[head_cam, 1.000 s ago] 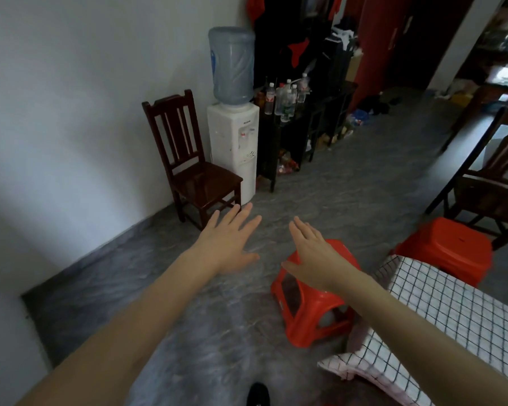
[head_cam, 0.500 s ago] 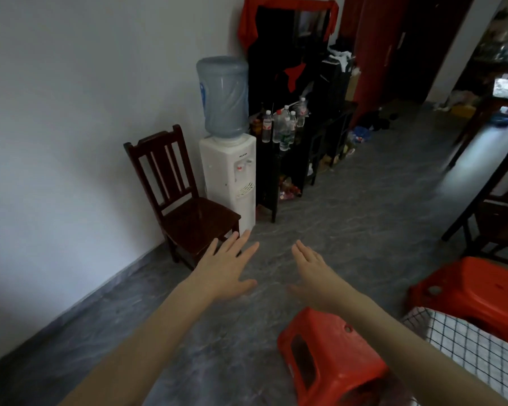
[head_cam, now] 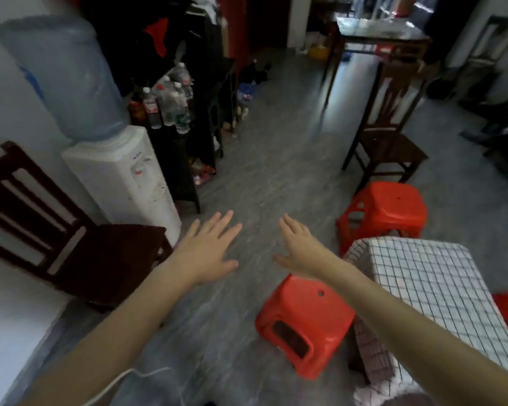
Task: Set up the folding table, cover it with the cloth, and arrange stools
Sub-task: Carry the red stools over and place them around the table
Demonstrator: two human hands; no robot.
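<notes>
Hands both stretched forward at frame centre, palms down, above the grey floor [head_cam: 270, 159]. Left hand [head_cam: 207, 249] has fingers straight and spread, grip wide, holding nothing. Right hand [head_cam: 301, 247] likewise flat with fingers straight, grip wide, nothing in it. The two hands are apart, a strip of floor between them.

Desk [head_cam: 440, 297] sits at lower right of the frame, already covered by the white black-checked cloth [head_cam: 417, 271], which hangs down its near side. Right forearm crosses over the desk's left edge.

Near red stool [head_cam: 302, 326] stands on the floor at lower centre, just beside the desk's left side, below the right wrist. Far red stool [head_cam: 384, 209] stands at centre right, just past the desk's far edge. A bit of red shows at the right edge behind the desk; cannot tell what it is.

Dark wooden chair [head_cam: 79, 244] at left against the wall, water dispenser [head_cam: 121, 174] with its blue bottle next to it. Another wooden chair [head_cam: 387, 133] at upper right, beyond the far stool. Image somewhat blurred.
</notes>
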